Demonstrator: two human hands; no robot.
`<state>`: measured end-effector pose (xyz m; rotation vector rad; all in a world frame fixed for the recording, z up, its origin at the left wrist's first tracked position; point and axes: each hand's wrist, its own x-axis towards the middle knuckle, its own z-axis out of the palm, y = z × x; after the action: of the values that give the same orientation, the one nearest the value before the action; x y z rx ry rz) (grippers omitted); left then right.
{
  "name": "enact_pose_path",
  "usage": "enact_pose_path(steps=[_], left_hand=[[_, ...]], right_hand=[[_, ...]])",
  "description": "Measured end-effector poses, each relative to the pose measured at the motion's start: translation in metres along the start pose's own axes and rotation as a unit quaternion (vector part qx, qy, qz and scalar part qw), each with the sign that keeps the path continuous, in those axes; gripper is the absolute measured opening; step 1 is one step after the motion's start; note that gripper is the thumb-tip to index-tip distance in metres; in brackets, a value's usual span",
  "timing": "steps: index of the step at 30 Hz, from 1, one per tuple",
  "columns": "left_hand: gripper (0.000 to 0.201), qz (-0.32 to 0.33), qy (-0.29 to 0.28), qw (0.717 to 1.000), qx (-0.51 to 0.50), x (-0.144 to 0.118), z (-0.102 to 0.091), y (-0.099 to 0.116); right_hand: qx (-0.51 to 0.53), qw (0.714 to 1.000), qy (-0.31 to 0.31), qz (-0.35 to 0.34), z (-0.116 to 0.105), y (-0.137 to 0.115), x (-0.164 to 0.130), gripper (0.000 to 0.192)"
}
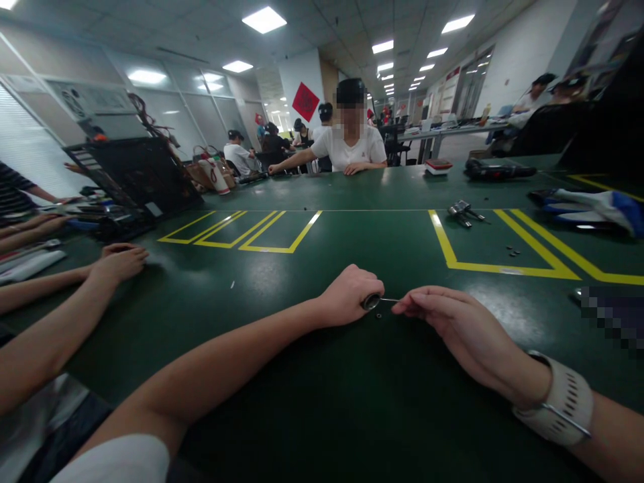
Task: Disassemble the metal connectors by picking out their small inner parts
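My left hand (352, 295) is closed around a round, dark metal part (371, 302) with a hollow end that faces right. Between the hands runs a thin metal rod (389, 300), its left end at the round part. My right hand (447, 315), with a pale watch strap on the wrist, pinches the rod's other end at the fingertips. Just below the round part, a small nut-like piece (379, 316) lies on the green table (302, 376). How the rod meets the round part is too small to tell.
Yellow tape (513, 271) marks areas on the table. Silver metal parts (463, 212) and several small pieces (512, 251) lie at the right, near blue-white gloves (594, 209) and a black tool (498, 170). Another person's hand (118, 261) rests at left; one person (352, 144) sits opposite.
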<state>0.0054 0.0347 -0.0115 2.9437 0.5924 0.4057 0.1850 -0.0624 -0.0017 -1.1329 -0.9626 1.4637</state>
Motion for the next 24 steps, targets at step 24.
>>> enact_pose_path(steps=[24], left_hand=[[0.017, -0.158, 0.069, 0.983, -0.055, -0.0053, 0.0044, -0.0091]], right_hand=[[-0.076, 0.995, 0.036, -0.047, 0.0023, 0.0087, -0.0068, 0.018]])
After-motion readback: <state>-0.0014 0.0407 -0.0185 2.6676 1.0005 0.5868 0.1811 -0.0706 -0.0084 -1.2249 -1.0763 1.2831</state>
